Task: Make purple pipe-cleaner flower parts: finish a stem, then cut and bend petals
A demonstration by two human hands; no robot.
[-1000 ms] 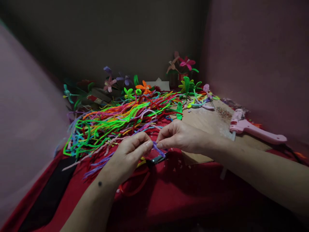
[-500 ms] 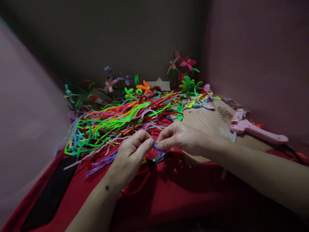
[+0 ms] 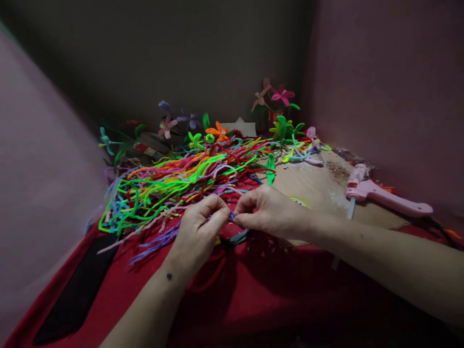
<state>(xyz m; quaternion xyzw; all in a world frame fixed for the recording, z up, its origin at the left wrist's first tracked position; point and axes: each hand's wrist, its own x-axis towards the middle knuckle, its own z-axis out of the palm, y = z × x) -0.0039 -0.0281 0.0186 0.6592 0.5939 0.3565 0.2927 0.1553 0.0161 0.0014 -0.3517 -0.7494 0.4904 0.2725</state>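
Note:
Purple pipe cleaners [image 3: 159, 244] lie in a bundle that runs under my left hand [image 3: 203, 220]. The thumb and forefinger of that hand are pinched around the bundle's right end. Opposite it, my right hand [image 3: 263, 210] pinches the same purple end, and the fingertips of both hands almost meet. Exactly how the stems sit between the fingers is too small to make out. Just below the hands, scissors [image 3: 237, 238] with dark blades and red handles rest on the red cloth [image 3: 282, 285], partly hidden by my left hand.
A large heap of colourful pipe cleaners [image 3: 174, 179] spreads behind my hands. On the right, a pink glue gun [image 3: 389, 195] rests on a brown board [image 3: 308, 176]. Pipe-cleaner flowers [image 3: 282, 94] stand at the back. A black flat strip [image 3: 76, 290] lies at left.
My right hand has shifted slightly and its wrist has turned, so a yellow-rimmed round thing on the board now shows behind it. My left hand keeps its pinch with little movement.

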